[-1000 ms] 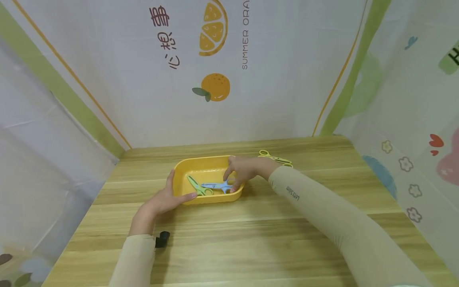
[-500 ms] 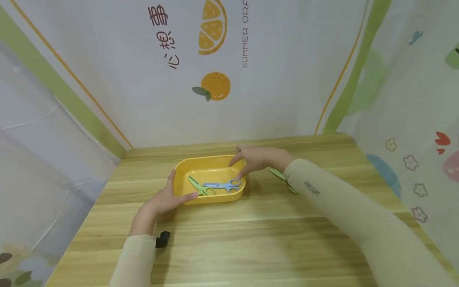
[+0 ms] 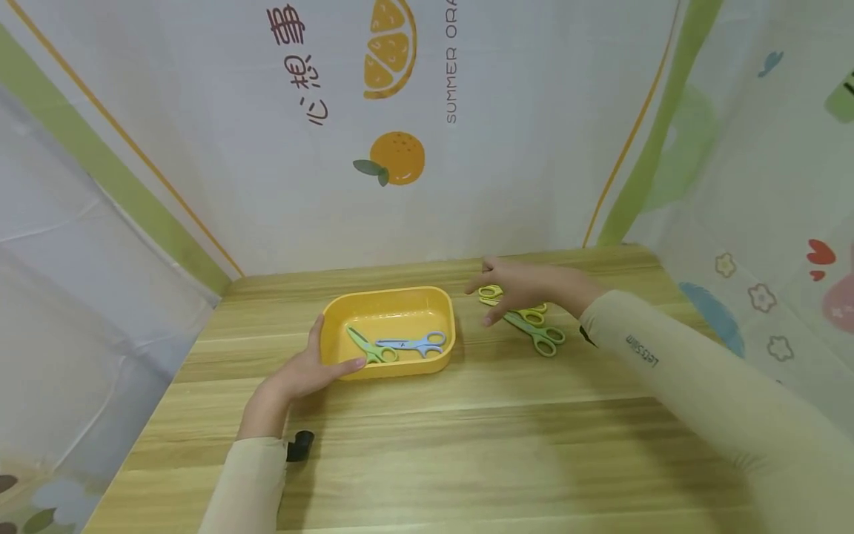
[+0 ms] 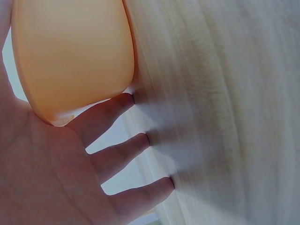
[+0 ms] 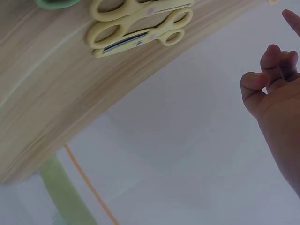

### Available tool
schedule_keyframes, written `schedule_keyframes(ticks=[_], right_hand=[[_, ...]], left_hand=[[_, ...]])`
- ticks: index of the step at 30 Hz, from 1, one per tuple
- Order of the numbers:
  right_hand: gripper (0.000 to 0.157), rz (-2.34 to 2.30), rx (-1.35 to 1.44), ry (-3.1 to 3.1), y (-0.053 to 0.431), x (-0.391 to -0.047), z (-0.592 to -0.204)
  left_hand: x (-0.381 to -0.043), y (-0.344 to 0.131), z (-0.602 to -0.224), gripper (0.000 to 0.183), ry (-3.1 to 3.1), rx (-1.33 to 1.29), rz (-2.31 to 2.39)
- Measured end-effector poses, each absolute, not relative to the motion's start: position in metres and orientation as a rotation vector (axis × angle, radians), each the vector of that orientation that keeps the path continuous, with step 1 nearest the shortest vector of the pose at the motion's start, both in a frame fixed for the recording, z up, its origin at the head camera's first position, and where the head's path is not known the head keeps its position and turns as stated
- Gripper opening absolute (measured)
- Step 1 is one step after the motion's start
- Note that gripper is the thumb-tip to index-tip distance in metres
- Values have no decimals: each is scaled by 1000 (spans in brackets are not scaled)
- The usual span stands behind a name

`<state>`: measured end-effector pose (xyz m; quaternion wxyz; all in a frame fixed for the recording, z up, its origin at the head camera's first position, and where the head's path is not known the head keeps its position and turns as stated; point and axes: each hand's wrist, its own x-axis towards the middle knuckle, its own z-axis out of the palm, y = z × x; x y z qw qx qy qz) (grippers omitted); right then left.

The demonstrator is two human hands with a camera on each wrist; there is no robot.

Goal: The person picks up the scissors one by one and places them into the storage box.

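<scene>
My left hand [image 3: 303, 371] holds the left end of a yellow plastic container [image 3: 400, 370], thumb over its front rim. In the left wrist view, the other fingers [image 4: 133, 197] spread below the container's wall with their tips at the table. Inside lie green scissors [image 3: 362, 343] and blue scissors [image 3: 408, 345]. Right of the container, my right hand [image 3: 523, 285] hovers over more scissors, fingers spread and nothing between them. Beneath it are yellow scissors [image 5: 152, 33], a second yellow pair [image 5: 123, 22] alongside, and green scissors [image 3: 537, 331], partly hidden by the hand.
The wooden table [image 3: 414, 445] ends at the back against a white curtain [image 3: 520, 148] printed with oranges. More printed cloth [image 3: 754, 193] hangs at the right side. A small black device [image 3: 301, 446] sits at my left wrist.
My right hand has let go of the blue scissors inside the container and moved right, over the scissors on the table. My left hand stays at the container.
</scene>
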<state>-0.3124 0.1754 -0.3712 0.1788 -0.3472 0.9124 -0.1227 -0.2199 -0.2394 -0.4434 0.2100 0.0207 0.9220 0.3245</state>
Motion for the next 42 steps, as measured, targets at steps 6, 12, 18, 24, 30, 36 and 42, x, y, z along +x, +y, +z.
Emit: schedule_keyframes(ticks=[6,12,18,24,30,36,42], right_hand=[[75,-337,-965,2607,198,-307,-372],[83,-350,-956,2637,219,-300,-379],[88,-394,-915,2643,228,-293,-384],[92,-435,-878,2650,234,-283,-394],[87,-309,-910,2688,237,-275,-409],[87,-154,-970,2718,247,-267,-422],[83,-102,-984,2775,261,-261,-437]], left_hand=[[-218,-240,-443,140,2567,48,905],[-217,-239,-442,140,2564,45,908],[-217,-239,-439,139,2569,43,906],[-215,-239,-440,139,2568,26,923],[-210,-242,-442,139,2579,14,926],[-207,-246,-443,139,2593,13,930],[-207,-244,-441,138,2606,19,925]])
